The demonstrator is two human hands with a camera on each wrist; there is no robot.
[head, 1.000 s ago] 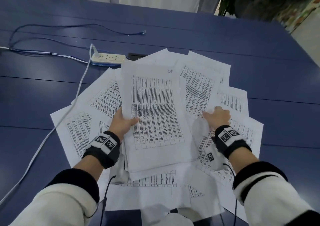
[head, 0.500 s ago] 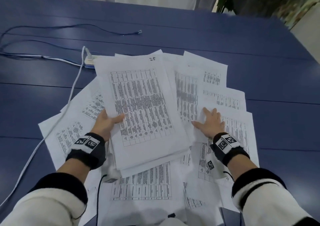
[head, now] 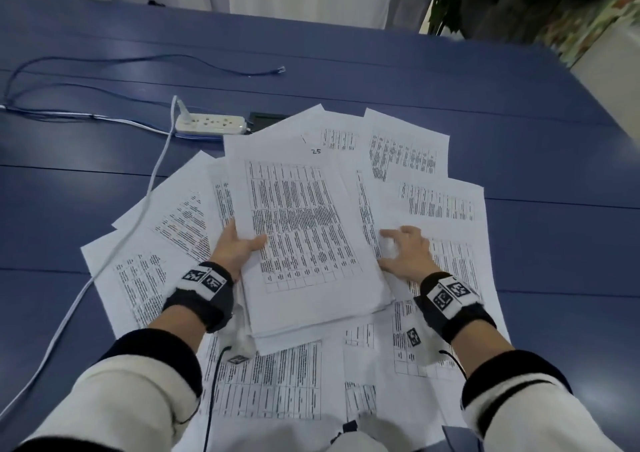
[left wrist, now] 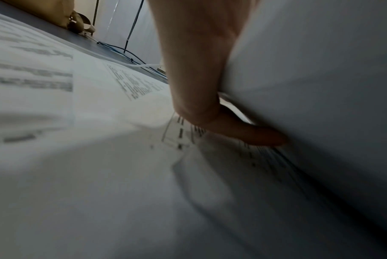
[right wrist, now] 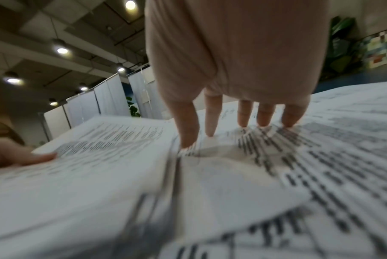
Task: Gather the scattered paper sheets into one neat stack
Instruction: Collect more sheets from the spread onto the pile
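A blue desk point(head: 450, 81) carries a wide fan of printed paper sheets point(head: 436, 202), each bearing dense tables of black text. At the centre lies a thicker gathered stack point(head: 304, 230), its top sheet marked "25" near the far edge; the stack overlaps the loose sheets beneath and around it. The left hand point(head: 239, 247) grips the stack at its left edge, thumb laid across the top sheet and fingers tucked under; the left wrist view confirms a finger point(left wrist: 243, 133) curled beneath the lifted paper edge, above the sheets lying below. The right hand point(head: 405, 254) is just beside the stack's right edge, fingers spread and bent, fingertips point(right wrist: 263, 121) pressing down on a loose sheet; it pinches nothing. The right wrist view shows the thumb against the stack's edge and the other fingertips set on the printed page. Both wrists wear dark bands with black-and-white coded markers. Loose sheets extend to the near desk edge between the white sleeves. At the far left of the papers a white power strip point(head: 211, 123) lies on the desk, a white cable point(head: 152, 181) running from it across the leftmost sheets toward the near left. A thin blue cable point(head: 138, 60) loops across the far part of the desk.
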